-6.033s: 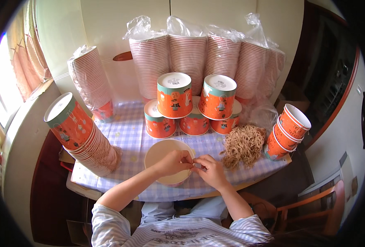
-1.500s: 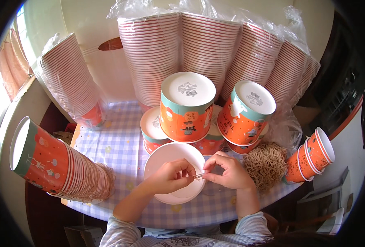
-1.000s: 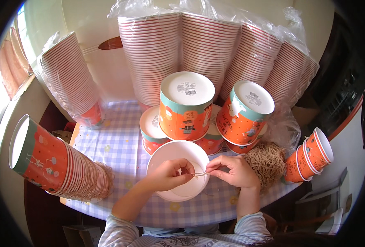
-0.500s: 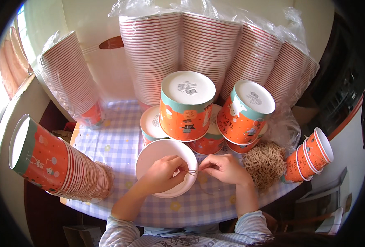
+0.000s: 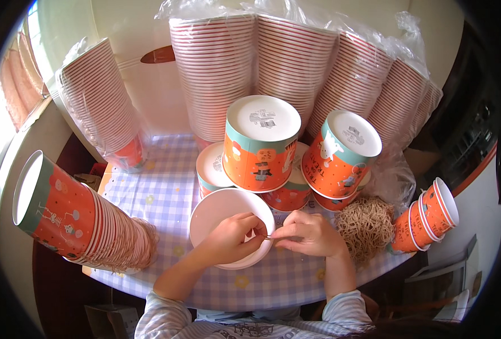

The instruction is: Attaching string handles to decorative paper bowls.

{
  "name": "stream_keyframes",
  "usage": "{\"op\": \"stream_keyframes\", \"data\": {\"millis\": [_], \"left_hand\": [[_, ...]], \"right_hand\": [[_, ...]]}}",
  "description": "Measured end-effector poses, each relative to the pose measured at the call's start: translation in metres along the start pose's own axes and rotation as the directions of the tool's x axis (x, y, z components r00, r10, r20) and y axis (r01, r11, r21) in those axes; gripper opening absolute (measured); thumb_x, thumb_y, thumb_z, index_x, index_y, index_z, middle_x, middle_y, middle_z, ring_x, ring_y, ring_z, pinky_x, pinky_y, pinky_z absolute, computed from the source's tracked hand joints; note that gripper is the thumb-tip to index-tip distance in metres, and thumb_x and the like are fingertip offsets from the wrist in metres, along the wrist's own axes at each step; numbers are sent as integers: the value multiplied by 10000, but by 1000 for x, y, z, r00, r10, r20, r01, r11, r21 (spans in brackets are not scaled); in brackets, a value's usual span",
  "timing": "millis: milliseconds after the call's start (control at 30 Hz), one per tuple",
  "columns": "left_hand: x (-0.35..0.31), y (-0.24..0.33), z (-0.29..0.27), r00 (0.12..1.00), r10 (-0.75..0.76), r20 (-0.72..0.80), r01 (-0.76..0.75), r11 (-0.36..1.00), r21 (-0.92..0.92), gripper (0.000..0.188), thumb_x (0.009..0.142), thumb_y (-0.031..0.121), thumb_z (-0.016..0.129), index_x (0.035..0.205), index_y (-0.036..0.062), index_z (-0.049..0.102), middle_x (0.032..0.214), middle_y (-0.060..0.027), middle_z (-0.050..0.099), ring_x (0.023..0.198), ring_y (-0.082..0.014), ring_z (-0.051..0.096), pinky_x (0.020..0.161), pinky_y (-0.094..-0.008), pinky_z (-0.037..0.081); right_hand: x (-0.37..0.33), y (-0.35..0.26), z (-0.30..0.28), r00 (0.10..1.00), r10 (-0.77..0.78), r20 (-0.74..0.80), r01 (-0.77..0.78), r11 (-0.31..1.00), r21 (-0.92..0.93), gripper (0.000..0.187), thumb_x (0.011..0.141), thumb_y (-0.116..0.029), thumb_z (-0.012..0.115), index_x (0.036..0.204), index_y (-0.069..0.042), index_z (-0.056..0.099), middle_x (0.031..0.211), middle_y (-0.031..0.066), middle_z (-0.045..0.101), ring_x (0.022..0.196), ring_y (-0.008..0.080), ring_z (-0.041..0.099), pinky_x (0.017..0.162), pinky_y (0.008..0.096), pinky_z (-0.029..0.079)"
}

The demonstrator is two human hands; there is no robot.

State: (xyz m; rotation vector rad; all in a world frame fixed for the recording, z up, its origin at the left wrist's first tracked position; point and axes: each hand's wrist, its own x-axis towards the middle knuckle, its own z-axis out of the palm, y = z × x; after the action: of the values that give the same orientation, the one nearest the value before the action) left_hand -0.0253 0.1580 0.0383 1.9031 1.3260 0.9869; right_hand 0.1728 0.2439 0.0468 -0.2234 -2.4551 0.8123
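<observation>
An upright paper bucket [image 5: 213, 208], white inside, stands on the table in front of me, its mouth facing up. My left hand [image 5: 234, 238] reaches across the opening, thumb and forefinger pinched at the right rim. My right hand [image 5: 309, 233] pinches from just outside that rim, fingertips almost meeting the left ones. Between them shows a short piece of thin brown twine [image 5: 269, 237]; whether it passes through the bucket's wall is hidden by my fingers. Right of my right hand lies a tangled heap of brown twine [image 5: 364, 225].
Upside-down orange and teal buckets [image 5: 261, 164] are piled behind the work. A tilted bucket stack with twine strands [image 5: 115, 231] lies at left, a smaller stack [image 5: 423, 220] at right. Tall plastic-wrapped stacks [image 5: 216, 73] line the back of the checkered tablecloth [image 5: 165, 198].
My right hand has moved slightly left, closer to my left fingertips. Less twine shows between the hands, and the loose end beside the bucket is no longer visible. The view has shifted a little.
</observation>
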Motion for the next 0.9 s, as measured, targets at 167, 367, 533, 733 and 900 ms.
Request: {"op": "stream_keyframes", "data": {"millis": [167, 367, 533, 733, 900], "left_hand": [[2, 5, -3, 999, -15, 51, 17, 999, -39, 108, 760, 87, 594, 839, 14, 578, 749, -88, 560, 642, -171, 557, 553, -286, 465], [0, 0, -3, 998, 25, 63, -18, 995, -100, 114, 765, 67, 589, 867, 20, 571, 746, -32, 535, 627, -108, 504, 527, -244, 409], [-1, -3, -4, 994, 43, 96, -29, 988, -151, 97, 779, 60, 575, 868, 21, 570, 755, -25, 541, 630, -100, 498, 531, -241, 406], [0, 0, -6, 992, 9, 122, 8, 990, -138, 102, 777, 79, 576, 859, 20, 564, 772, -80, 562, 675, -175, 548, 568, -289, 446], [-1, -2, -3, 995, 42, 89, -30, 991, -131, 91, 786, 58, 577, 872, 28, 570, 744, -21, 536, 623, -100, 494, 525, -244, 398]], "right_hand": [[1, 9, 10, 988, -142, -66, 136, 987, -86, 316, 669, -145, 713, 977, -163, 647, 836, -11, 609, 680, 165, 602, 588, 294, 510], [4, 11, 14, 961, -261, -96, 246, 959, -144, 271, 635, -119, 736, 899, -121, 676, 813, 1, 637, 608, 145, 589, 527, 266, 477], [3, 13, 15, 953, -286, -104, 271, 953, -135, 303, 640, -124, 702, 938, -167, 669, 818, -28, 628, 612, 127, 575, 530, 259, 483], [4, 11, 18, 944, -296, -147, 284, 954, -96, 253, 619, -124, 714, 867, -143, 669, 800, -25, 622, 596, 132, 568, 506, 260, 464], [3, 15, 20, 940, -294, -172, 278, 954, -112, 196, 620, -114, 728, 799, -109, 648, 769, -3, 628, 586, 147, 575, 499, 269, 463]]}}
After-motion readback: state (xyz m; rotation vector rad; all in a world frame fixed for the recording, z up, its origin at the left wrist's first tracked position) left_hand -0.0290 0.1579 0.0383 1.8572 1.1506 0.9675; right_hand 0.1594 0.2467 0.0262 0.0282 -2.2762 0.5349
